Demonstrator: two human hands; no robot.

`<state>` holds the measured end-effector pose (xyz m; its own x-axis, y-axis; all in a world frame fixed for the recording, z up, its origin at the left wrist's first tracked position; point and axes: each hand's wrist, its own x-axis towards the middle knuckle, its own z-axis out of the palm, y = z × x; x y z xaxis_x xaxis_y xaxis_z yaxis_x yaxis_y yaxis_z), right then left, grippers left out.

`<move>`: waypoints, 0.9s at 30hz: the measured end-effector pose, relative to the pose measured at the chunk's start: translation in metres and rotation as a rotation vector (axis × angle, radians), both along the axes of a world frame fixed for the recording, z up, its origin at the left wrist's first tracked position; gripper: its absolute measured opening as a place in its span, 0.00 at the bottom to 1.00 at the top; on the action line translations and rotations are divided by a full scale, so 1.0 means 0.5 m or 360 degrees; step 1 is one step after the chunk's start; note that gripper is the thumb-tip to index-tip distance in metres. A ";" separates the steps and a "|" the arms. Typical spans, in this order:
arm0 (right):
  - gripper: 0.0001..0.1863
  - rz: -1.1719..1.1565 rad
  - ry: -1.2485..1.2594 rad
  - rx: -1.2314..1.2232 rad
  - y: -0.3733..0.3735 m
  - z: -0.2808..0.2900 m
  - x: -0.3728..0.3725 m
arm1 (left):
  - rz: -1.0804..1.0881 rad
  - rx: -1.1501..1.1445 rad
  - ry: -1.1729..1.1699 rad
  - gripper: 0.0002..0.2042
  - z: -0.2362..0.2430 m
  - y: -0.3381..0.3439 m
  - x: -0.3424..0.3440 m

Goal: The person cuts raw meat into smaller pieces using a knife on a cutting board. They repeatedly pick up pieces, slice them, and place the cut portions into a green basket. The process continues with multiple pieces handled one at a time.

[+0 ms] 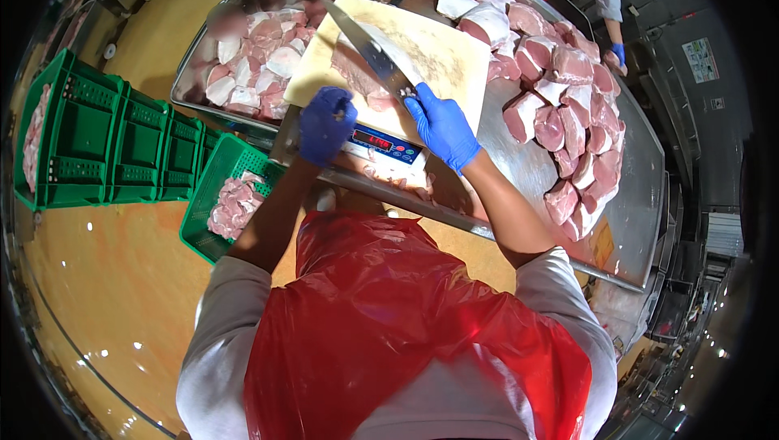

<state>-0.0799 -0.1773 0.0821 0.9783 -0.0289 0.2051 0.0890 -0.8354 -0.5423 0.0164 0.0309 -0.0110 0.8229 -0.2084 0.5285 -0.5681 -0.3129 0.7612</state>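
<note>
"What does the right hand do?"

"Reading the clock from the middle of the cream cutting board (454,51), the right hand (445,124) is at five, its blue glove wrapped round the handle of a long knife (372,52). The blade points between ten and eleven."

"And the left hand (326,125)?"

"At eight, by the board's corner, gloved fingers curled in. I can't tell whether it grasps anything."

"Where's the meat?"

"A slab of meat (353,71) lies on the board toward nine, partly hidden by the blade. I can't tell if they touch."

"What else is around?"

"A scale (377,141) with a lit red display shows at six. At nine, a metal tub (197,71) holds cut pieces; at eight, lower down, a green crate (208,180) holds more. A large meat pile (572,67) covers the steel table (519,188) around three."
</note>
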 end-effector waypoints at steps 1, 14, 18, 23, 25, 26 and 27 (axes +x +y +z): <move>0.14 0.0006 -0.0004 0.0004 0.003 -0.003 0.010 | 0.0041 0.0018 -0.0089 0.08 0.019 -0.022 -0.019; 0.15 0.0299 0.0234 -0.0556 -0.022 0.048 0.020 | -0.0043 0.0008 -0.0363 0.05 0.017 -0.059 -0.061; 0.14 0.0418 0.0529 -0.1046 -0.243 0.066 -0.052 | -0.0207 0.0141 -0.0085 0.05 0.006 -0.020 -0.076; 0.11 0.0507 0.0575 -0.1098 -0.378 0.134 -0.101 | -0.0061 0.0083 0.0002 0.06 0.022 0.000 -0.100; 0.11 0.0372 0.0261 -0.0726 -0.362 0.104 -0.106 | -0.0046 0.0057 -0.0255 0.07 0.036 -0.035 -0.101; 0.13 0.0308 0.0094 -0.0533 -0.326 0.087 -0.093 | -0.0032 0.0049 -0.0386 0.08 0.047 -0.057 -0.101; 0.13 0.0261 0.0105 -0.0520 -0.291 0.074 -0.073 | -0.0055 0.0155 -0.0383 0.08 0.057 -0.078 -0.099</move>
